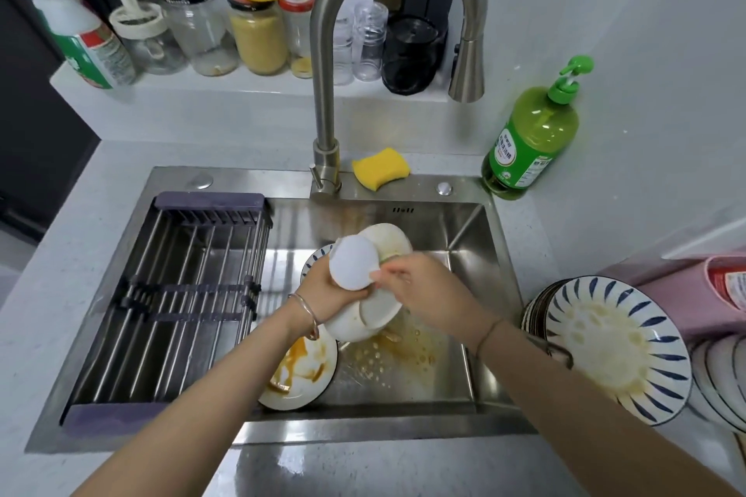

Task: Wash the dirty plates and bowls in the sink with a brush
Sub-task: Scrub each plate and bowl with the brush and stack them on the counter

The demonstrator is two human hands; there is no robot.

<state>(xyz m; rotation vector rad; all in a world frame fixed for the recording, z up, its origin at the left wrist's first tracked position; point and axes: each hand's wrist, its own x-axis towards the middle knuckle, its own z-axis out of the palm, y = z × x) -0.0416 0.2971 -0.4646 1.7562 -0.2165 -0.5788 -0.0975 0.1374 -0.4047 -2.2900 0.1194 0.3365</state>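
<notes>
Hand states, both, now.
Left hand: grips the stacked white bowls over the sink.
Right hand: fingers curled round a greenish brush, mostly hidden, at the bowls.

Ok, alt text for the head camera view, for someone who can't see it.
Over a steel sink, the left hand holds stacked white bowls while the right hand presses a greenish scrubber to them. A sauce-smeared plate lies below; dirty patterned plates wait on the counter.

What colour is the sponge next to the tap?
The sponge is bright yellow, seen clearly in the head view.
</notes>
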